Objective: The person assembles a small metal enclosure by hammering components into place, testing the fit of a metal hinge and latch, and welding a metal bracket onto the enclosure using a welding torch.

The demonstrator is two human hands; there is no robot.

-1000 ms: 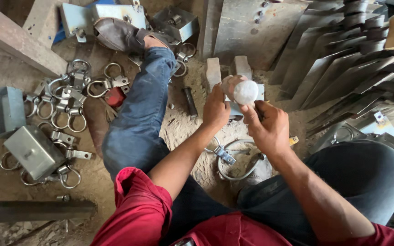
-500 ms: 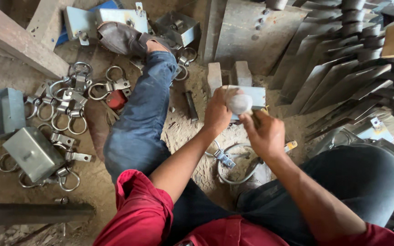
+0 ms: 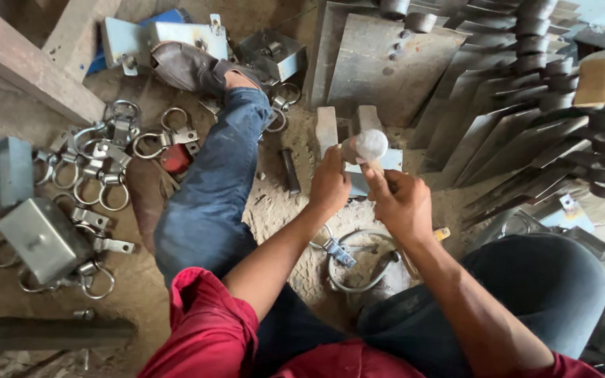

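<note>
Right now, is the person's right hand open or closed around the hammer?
Closed: the right hand has its fingers curled round the handle just below the hammer head.

My hammer head (image 3: pixel 370 144) looks like worn, matt steel; the ring clamps (image 3: pixel 99 164) far left are shiny metal, and the floor (image 3: pixel 274 210) is gritty.

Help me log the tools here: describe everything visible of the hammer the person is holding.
The hammer shows a round, pale grey, worn metal face turned up toward the camera; its head looks blurred. The right hand grips the handle, which is mostly hidden, and the left hand sits close beside the head. It hangs above small metal plates on the sandy floor.
</note>
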